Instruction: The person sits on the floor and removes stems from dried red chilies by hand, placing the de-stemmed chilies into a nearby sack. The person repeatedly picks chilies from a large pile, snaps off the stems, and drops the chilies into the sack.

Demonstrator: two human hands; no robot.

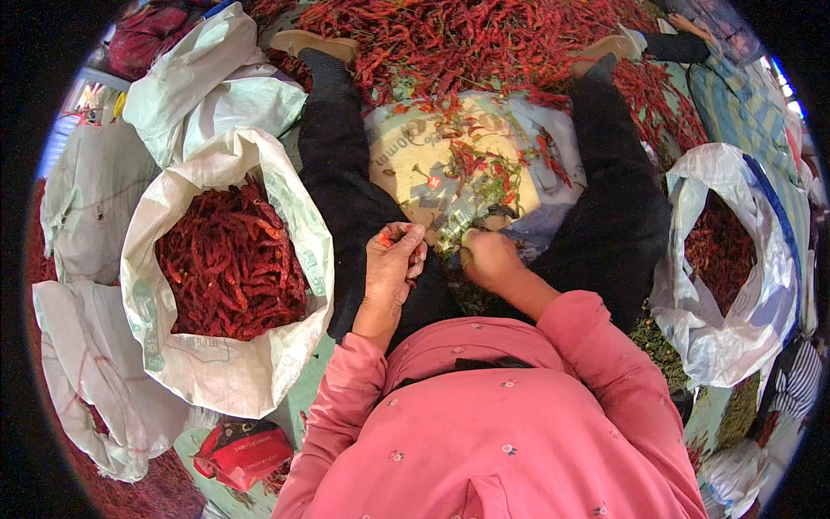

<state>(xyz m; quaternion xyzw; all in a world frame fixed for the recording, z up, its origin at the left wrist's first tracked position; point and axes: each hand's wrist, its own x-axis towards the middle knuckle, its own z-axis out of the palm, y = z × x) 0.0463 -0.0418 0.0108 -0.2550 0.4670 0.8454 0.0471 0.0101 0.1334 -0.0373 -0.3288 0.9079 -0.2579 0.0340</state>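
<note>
My left hand is closed, with bits of red chili pepper showing between its fingers. Close beside it, my right hand is also closed, thumb against the fingers. A pale greenish bit shows at its fingertips, too small to make out. Both hands are over my lap, at the near edge of a printed plastic sheet between my legs. Scattered on that sheet are green stems and loose red chilies.
Beyond the sheet spreads a big heap of red chilies. An open white sack of dark red chilies stands at my left, another white sack at my right. A red cap lies near left. Another person's arm shows at far right.
</note>
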